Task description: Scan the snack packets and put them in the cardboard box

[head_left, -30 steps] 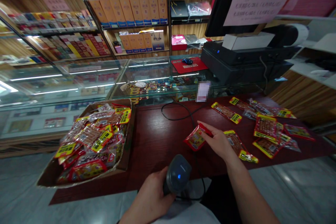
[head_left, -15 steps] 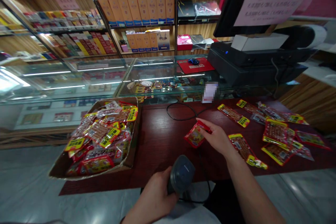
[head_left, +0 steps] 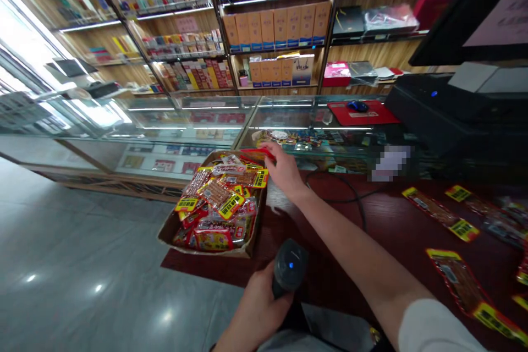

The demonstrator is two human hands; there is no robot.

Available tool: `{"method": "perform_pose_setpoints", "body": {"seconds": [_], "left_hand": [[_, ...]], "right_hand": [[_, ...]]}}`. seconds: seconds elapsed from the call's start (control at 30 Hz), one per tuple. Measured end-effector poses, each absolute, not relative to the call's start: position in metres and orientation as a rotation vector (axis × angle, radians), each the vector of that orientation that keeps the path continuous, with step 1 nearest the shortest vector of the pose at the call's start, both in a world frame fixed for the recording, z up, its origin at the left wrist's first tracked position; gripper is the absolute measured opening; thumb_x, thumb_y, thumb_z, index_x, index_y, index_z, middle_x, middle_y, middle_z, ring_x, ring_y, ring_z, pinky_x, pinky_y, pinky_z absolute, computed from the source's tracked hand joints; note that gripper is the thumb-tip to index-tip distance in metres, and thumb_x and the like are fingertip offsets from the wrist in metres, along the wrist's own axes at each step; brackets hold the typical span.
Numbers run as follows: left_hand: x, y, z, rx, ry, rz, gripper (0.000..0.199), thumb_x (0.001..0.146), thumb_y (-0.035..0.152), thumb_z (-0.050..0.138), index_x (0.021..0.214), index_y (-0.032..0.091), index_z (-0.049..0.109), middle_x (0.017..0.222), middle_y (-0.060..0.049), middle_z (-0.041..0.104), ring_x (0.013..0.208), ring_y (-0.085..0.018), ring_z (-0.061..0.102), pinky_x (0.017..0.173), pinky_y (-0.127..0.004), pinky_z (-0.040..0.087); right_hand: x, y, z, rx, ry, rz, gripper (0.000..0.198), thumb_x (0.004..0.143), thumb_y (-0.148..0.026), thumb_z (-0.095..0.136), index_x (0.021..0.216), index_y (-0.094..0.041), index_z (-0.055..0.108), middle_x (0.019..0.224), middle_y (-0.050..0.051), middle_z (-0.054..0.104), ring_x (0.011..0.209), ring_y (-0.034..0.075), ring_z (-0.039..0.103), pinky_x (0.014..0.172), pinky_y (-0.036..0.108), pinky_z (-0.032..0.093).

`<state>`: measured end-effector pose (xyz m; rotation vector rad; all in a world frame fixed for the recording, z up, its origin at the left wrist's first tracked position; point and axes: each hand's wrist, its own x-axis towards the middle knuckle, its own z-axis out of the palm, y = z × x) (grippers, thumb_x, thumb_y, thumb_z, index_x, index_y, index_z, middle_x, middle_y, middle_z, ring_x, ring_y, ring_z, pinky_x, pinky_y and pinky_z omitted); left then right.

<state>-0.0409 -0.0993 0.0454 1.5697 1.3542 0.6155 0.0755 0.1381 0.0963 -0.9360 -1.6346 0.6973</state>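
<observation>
My left hand (head_left: 264,302) is wrapped round a dark handheld barcode scanner (head_left: 290,267), with a blue light showing on top of it. At the far right corner of a cardboard box (head_left: 247,250), my right hand (head_left: 284,170) pinches a red snack packet (head_left: 262,151), seen nearly edge-on. The box is heaped with snack packets (head_left: 218,198) in red, yellow and clear wrapping. Beneath the right forearm lies the dark red wooden tabletop (head_left: 325,247). Right of that forearm rest several more packets, among them a long yellow-ended snack packet (head_left: 441,213).
A glass display counter (head_left: 198,121) runs behind the table. On it are a blue mouse (head_left: 358,106) on a red mat (head_left: 383,114) and a dark machine below a monitor (head_left: 449,16). A black cable (head_left: 358,198) loops across the tabletop. Shelves of boxes (head_left: 272,27) stand behind.
My right hand has carried the red packet left from mid-table to the box's far corner. The view has turned left. My left hand still grips the scanner, whose blue light now shows.
</observation>
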Motion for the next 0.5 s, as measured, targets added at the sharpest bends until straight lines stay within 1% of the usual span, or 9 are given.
{"method": "perform_pose_setpoints", "body": {"seconds": [0.07,0.17,0.23,0.3,0.33,0.4,0.5], "left_hand": [[-0.041,-0.100,0.045,1.571,1.362,0.616,0.026,0.077,0.004,0.059,0.096,0.016,0.072,0.090,-0.001,0.079,0.085,-0.021,0.070,0.074,-0.025,0.050],[-0.039,-0.099,0.045,1.579,1.362,0.610,0.025,0.077,0.004,0.058,0.094,0.016,0.072,0.090,-0.002,0.079,0.086,-0.022,0.071,0.075,-0.025,0.050],[-0.037,-0.097,0.043,1.595,1.349,0.596,0.025,0.077,0.005,0.058,0.094,0.016,0.072,0.090,-0.002,0.080,0.086,-0.022,0.071,0.075,-0.026,0.051],[-0.033,-0.093,0.040,1.612,1.338,0.570,0.024,0.078,0.007,0.058,0.094,0.016,0.073,0.090,-0.003,0.080,0.086,-0.023,0.071,0.077,-0.027,0.051],[-0.031,-0.091,0.038,1.618,1.334,0.550,0.023,0.079,0.008,0.058,0.095,0.016,0.073,0.090,-0.004,0.080,0.086,-0.023,0.072,0.079,-0.028,0.052],[-0.024,-0.085,0.034,1.628,1.325,0.511,0.022,0.081,0.012,0.059,0.097,0.015,0.073,0.092,-0.005,0.081,0.087,-0.025,0.072,0.082,-0.030,0.053],[-0.007,-0.079,0.031,1.648,1.284,0.462,0.024,0.083,0.016,0.059,0.101,0.015,0.074,0.095,-0.007,0.082,0.089,-0.026,0.073,0.084,-0.031,0.054]], "right_hand": [[0.060,0.144,0.102,-0.902,-1.805,0.744,0.047,0.087,-0.008,0.063,0.130,-0.027,0.064,0.133,0.002,0.074,0.126,0.021,0.068,0.116,0.041,0.048],[0.061,0.123,0.104,-0.876,-1.898,0.807,0.052,0.087,-0.012,0.068,0.136,-0.024,0.061,0.139,0.004,0.071,0.129,0.022,0.066,0.117,0.042,0.048],[0.084,0.095,0.097,-0.919,-1.858,0.796,0.048,0.090,-0.017,0.065,0.136,-0.029,0.062,0.140,-0.001,0.070,0.128,0.022,0.067,0.116,0.043,0.049],[0.124,0.061,0.083,-1.020,-1.785,0.786,0.040,0.094,-0.024,0.061,0.132,-0.037,0.064,0.135,-0.005,0.073,0.125,0.022,0.069,0.112,0.046,0.053],[0.150,0.042,0.073,-1.099,-1.733,0.773,0.036,0.095,-0.028,0.059,0.129,-0.040,0.066,0.131,-0.005,0.074,0.122,0.023,0.070,0.111,0.048,0.054],[0.212,0.002,0.052,-1.325,-1.607,0.692,0.030,0.096,-0.035,0.057,0.121,-0.041,0.071,0.125,-0.001,0.076,0.118,0.028,0.071,0.109,0.050,0.055],[0.317,-0.064,0.024,-1.837,-1.377,0.403,0.031,0.093,-0.041,0.052,0.116,-0.037,0.073,0.124,0.006,0.077,0.118,0.033,0.071,0.109,0.053,0.053]]}}
